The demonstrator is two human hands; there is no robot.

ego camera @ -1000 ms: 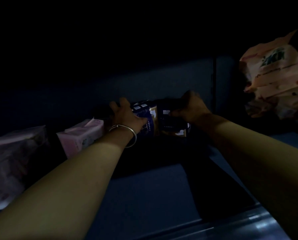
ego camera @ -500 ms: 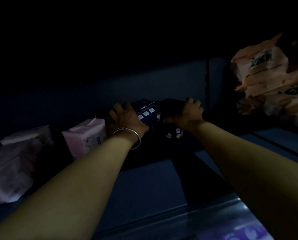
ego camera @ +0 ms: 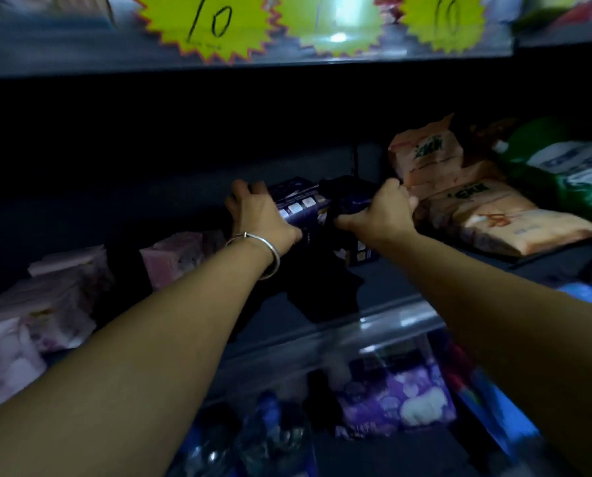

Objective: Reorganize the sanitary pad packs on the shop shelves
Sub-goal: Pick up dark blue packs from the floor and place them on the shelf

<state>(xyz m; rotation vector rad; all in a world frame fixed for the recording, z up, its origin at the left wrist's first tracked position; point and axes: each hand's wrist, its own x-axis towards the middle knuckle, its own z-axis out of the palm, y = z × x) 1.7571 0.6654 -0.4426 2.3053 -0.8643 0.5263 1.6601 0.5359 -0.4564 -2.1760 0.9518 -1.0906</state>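
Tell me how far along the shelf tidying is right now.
Midway, it seems. Done: orange packs lie stacked on the right. In hand: the left hand and right hand both hold dark purple packs mid-shelf. Left: the pink packs look loosely jumbled on the left.

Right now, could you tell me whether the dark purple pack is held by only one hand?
No, the left hand and right hand both grip the dark purple pack.
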